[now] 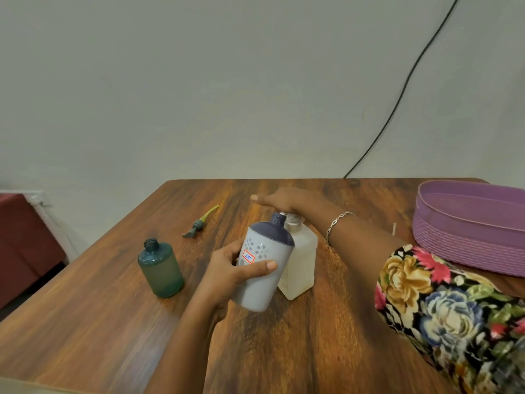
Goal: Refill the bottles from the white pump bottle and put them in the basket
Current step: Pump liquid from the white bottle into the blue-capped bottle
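Where the wooden table (284,351) lies nearest, two arms reach out over it, the right one in a flowered sleeve (454,308). Three bottles are in view. One, a grey bottle (265,282) with a dark blue shoulder, is held off the table in the left hand (227,270). The thumb curls across its front just below a small red-edged label (248,257), and the fingers wrap round its far side. It tilts away to the right, its uncapped neck up against the top of the white pump bottle (302,260), which stands upright just behind those fingers, touching the grey one. To the left of the gripping fingers, apart from them, stands the third, a green bottle (160,270), upright with no cap. The right hand (281,200) lies flat on the pump top, fingers straight and pointing left, pressing down; one bracelet (338,223) circles that wrist. To the left of those fingertips, one loose pump (199,223) with a yellowish tube lies on its side. Well to the right of both hands sits one purple basket (468,231). One black cable (403,89) runs down the wall (199,81) behind.
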